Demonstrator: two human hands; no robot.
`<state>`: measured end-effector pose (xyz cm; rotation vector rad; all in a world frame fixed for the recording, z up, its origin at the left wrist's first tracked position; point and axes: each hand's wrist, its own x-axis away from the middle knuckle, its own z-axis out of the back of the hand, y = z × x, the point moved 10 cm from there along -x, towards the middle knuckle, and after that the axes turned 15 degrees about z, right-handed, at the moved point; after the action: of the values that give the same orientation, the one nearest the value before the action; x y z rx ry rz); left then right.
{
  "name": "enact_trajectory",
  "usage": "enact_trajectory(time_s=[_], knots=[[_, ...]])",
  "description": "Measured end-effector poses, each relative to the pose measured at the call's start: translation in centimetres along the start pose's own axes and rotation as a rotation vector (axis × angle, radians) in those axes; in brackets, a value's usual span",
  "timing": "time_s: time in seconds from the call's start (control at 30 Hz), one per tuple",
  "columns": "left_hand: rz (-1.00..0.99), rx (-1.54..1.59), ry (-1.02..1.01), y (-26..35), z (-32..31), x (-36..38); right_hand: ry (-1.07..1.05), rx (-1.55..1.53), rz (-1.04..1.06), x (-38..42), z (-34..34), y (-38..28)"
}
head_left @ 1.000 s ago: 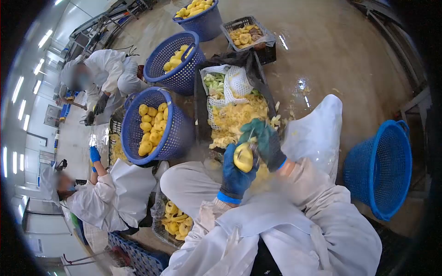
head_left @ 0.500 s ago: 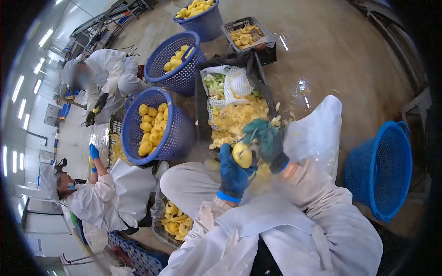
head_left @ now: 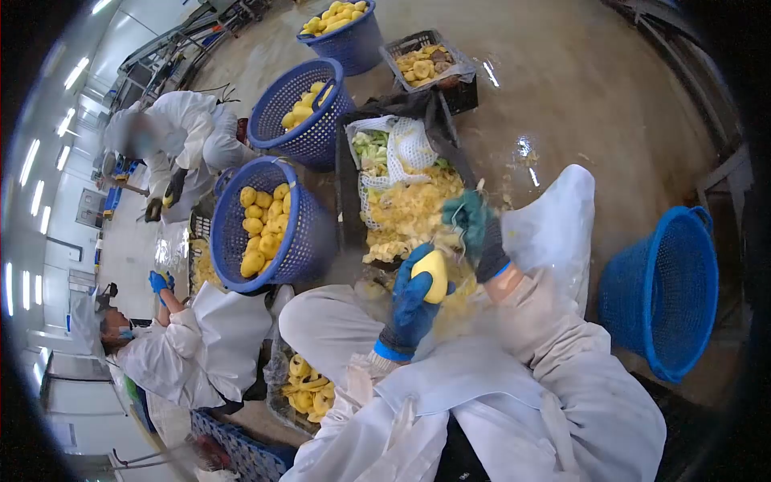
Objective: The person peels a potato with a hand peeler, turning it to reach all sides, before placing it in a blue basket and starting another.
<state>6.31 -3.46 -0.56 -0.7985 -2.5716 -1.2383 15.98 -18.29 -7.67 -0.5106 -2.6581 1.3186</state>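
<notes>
My left hand (head_left: 413, 302), in a blue glove, is wrapped round a smooth yellow fruit or vegetable (head_left: 434, 276) held upright over my lap. Just right of it, my right hand (head_left: 472, 223), in a green and dark glove, has its fingers curled; what it grips, if anything, is too blurred to name. Both hands are at the near edge of a black crate (head_left: 350, 201) lined with white netting (head_left: 409, 151). Yellow peelings (head_left: 418, 201) and pale green scraps (head_left: 371, 153) lie inside the crate.
Purple-blue baskets (head_left: 309, 233) of yellow produce stand left and behind. A blue basket (head_left: 658, 297) is at right. Crates of yellow pieces (head_left: 422, 66) and peelings (head_left: 307, 390) lie beyond and at lower left. Two co-workers in white (head_left: 173, 349) (head_left: 189, 120) work at left.
My left hand has turned the yellow piece, which now shows a smooth, paler side. My right hand has moved slightly up and away from it. The co-workers' hands have shifted a little.
</notes>
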Motion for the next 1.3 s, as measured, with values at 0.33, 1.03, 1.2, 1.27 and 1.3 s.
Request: enact_trajectory(time_s=[0.33,1.03,1.2,1.27,1.3], knots=[[0.211,0.522,0.061,-2.4,1.6,-0.9,-0.078,-0.073,0.069,-0.3,-0.1,-0.8],[0.219,0.567,-0.048,-3.2,1.3,-2.4,-0.042,-0.083,0.101,3.5,-3.5,-1.6],[0.073,0.600,0.111,-2.5,3.1,-2.2,0.011,-0.025,0.161,0.5,0.2,0.5],[-0.046,0.242,0.157,-1.3,3.0,-1.7,-0.172,0.098,0.218,3.8,-4.1,-2.6],[0.063,0.427,0.019,-1.6,1.6,-2.2,-0.096,0.045,0.155,3.3,-3.0,-1.6]])
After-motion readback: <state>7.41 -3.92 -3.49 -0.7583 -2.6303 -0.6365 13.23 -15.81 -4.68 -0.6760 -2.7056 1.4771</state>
